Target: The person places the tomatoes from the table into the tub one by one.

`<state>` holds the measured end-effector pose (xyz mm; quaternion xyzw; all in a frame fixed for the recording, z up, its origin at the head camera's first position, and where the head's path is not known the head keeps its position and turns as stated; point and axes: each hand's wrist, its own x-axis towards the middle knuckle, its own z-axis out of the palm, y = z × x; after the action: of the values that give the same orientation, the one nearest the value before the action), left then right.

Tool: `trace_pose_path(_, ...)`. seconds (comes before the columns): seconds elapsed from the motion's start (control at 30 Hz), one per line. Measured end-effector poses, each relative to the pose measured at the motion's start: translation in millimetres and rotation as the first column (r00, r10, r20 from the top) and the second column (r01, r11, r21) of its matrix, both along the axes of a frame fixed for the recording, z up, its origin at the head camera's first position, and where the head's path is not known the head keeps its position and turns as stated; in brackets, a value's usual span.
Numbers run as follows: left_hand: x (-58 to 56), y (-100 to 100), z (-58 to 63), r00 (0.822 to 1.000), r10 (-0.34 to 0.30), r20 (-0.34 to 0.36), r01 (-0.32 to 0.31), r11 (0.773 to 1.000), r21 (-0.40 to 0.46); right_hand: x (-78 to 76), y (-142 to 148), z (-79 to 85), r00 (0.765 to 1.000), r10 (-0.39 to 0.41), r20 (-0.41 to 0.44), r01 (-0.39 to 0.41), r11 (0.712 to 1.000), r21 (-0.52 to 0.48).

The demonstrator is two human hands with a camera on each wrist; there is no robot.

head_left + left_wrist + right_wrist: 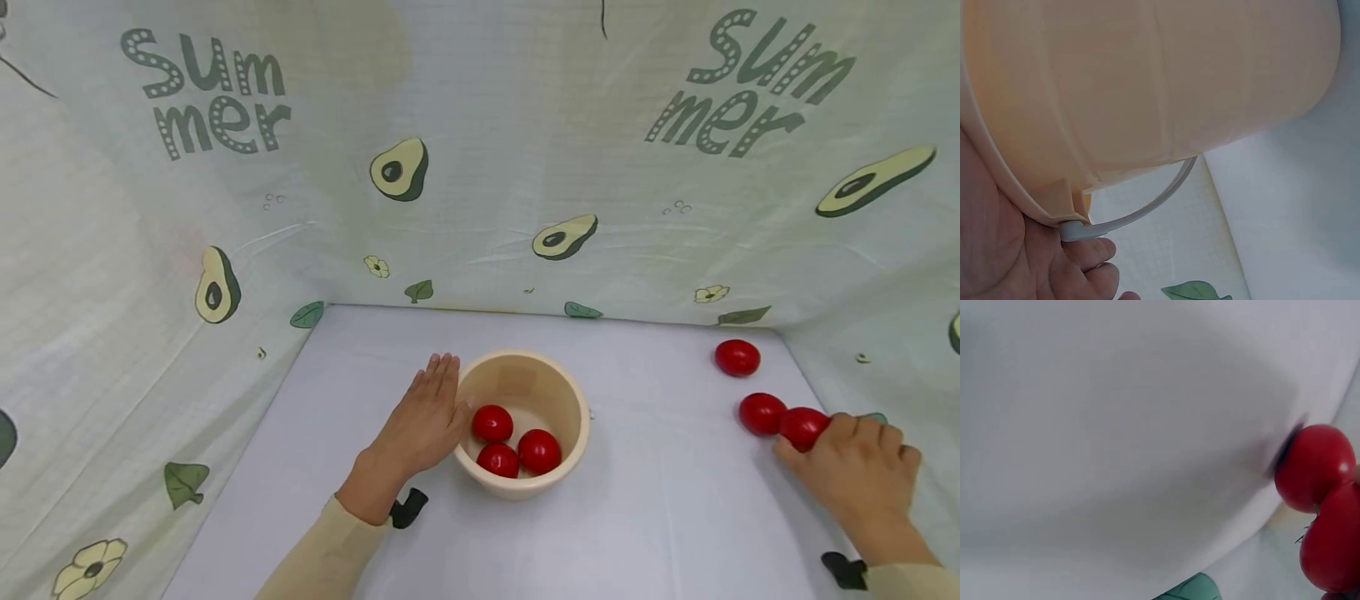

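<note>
A cream bucket (572, 400) with three red tomatoes (540, 452) inside stands near the middle of the table. Against its left rim rests my left hand (426, 421), fingers extended and close together. From the left wrist view, the palm touches the rim beside the bucket's pale handle (1147, 209). Over on the right, my right hand (862, 467) grips a tomato (802, 428) between thumb and fingers. That tomato touches another tomato (762, 413) on its left, and both show in the right wrist view, with a bit of stem between them.
One more tomato (737, 357) lies farther back on the right. A white cloth covers the table (637, 525). Hanging sheeting (480, 167) printed with avocados and lettering closes off the back and both sides. Black straps sit at both wrists.
</note>
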<state>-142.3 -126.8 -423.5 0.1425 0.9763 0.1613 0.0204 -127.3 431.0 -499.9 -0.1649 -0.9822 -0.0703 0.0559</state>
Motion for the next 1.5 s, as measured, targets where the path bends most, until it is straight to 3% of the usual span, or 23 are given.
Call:
trace_pose_path(0.47,-1.6,-0.6,-1.3,1.000,-0.001,-0.001,0.001,1.000,-0.006,-6.8,-15.4,9.0,0.999,0.023,-0.043,-0.023,1.000,-0.004)
trace_pose_path(0.63,-1.6,-0.3,0.6,1.000,-0.001,-0.004,0.001,0.999,-0.043,-13.2,-34.6,19.6,0.983,0.120,-0.141,-0.123,0.992,-0.013)
trace_pose_path(0.7,-1.5,-0.3,2.0,1.000,-0.005,-0.009,0.004,0.998,-0.057,-18.7,-47.4,25.0,0.954,0.198,-0.224,-0.203,0.979,-0.002)
trace_pose_path(0.77,-1.3,-0.4,3.2,1.000,-0.011,-0.018,0.010,0.998,-0.065,-25.6,-62.3,31.0,0.903,0.289,-0.318,-0.298,0.954,0.019)
trace_pose_path(0.87,-1.0,-0.5,4.7,1.000,-0.018,-0.021,0.016,0.997,-0.080,-37.8,-89.9,40.4,0.778,0.429,-0.460,-0.445,0.892,0.080)
trace_pose_path(0.97,-1.1,-0.6,5.1,0.999,-0.020,-0.030,0.018,0.996,-0.087,-49.7,-124.4,53.3,0.648,0.536,-0.541,-0.562,0.816,0.135)
trace_pose_path(1.03,-1.2,-0.7,5.5,0.999,-0.022,-0.035,0.018,0.995,-0.096,-54.4,-150.3,64.2,0.599,0.580,-0.553,-0.614,0.775,0.149)
trace_pose_path(1.1,-1.3,-0.8,6.0,0.999,-0.025,-0.039,0.020,0.994,-0.105,-57.1,-176.7,75.6,0.569,0.611,-0.551,-0.657,0.741,0.143)
trace_pose_path(1.27,-0.9,-0.8,7.0,0.999,-0.017,-0.051,0.011,0.992,-0.127,-55.2,-237.0,95.0,0.525,0.672,-0.521,-0.750,0.655,0.089)
trace_pose_path(1.37,-0.2,-0.1,7.3,0.998,0.001,-0.057,-0.008,0.991,-0.130,-51.7,-263.6,95.9,0.501,0.711,-0.494,-0.788,0.611,0.080)
trace_pose_path(1.5,1.2,1.7,8.4,0.998,0.013,-0.062,-0.021,0.992,-0.127,-46.9,-283.6,88.2,0.481,0.747,-0.458,-0.813,0.576,0.086)
